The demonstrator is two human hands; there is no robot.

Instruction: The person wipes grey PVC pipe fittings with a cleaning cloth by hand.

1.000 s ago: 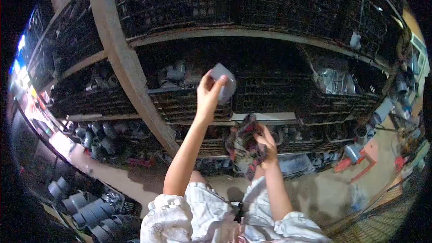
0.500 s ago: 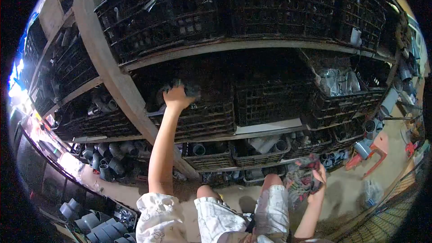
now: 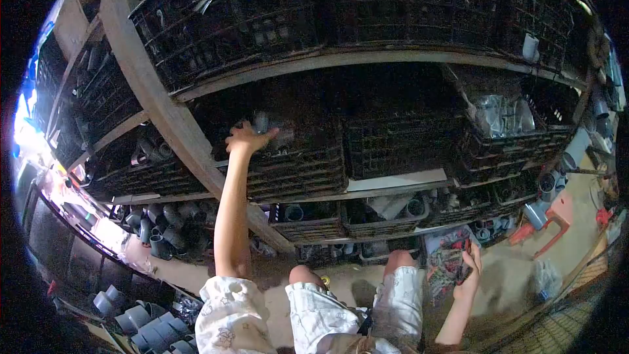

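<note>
Wooden shelving [image 3: 367,59] loaded with black crates fills a dim room, with glaring light at the far left and a tan floor [image 3: 308,301] below. A slanting wooden post [image 3: 154,105] divides the bays, and clear bags [image 3: 501,116] sit in a crate towards the right. Grey pipe fittings [image 3: 160,331] lie at the lower left; a red-orange plastic item [image 3: 557,218] stands on the floor at the right. Between the upper board and the rim of the middle crate [image 3: 288,174] is a dark gap, where the left hand [image 3: 245,136] reaches with fingers spread wide, just right of the post, by a blurred grey piece [image 3: 261,122]; whether it touches it, I cannot tell. The right hand [image 3: 473,265], low and near the right knee, grips a dark patterned cloth [image 3: 451,261] in front of the lowest shelf.
</note>
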